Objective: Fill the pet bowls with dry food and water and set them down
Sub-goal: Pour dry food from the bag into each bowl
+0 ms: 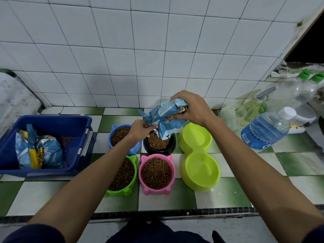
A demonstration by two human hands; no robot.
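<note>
A blue dry-food bag (164, 118) hangs tilted, mouth down, over the black bowl (159, 143), which holds brown kibble. My right hand (191, 109) grips the bag's upper end. My left hand (140, 129) pinches the bag's lower edge near its mouth. The blue bowl (119, 134), green cat-ear bowl (122, 174) and pink cat-ear bowl (156, 173) are full of kibble. The lime double bowl (199, 156) has no kibble in either cup. A water bottle (266, 130) with a white cap stands at the right.
A blue bin (43, 144) at the left holds another food bag (40, 151) and loose kibble. Clear bottles, a spray bottle (257, 104) and a jar (231, 116) crowd the right back. The tiled wall stands close behind. The counter's front edge (157, 213) runs below the bowls.
</note>
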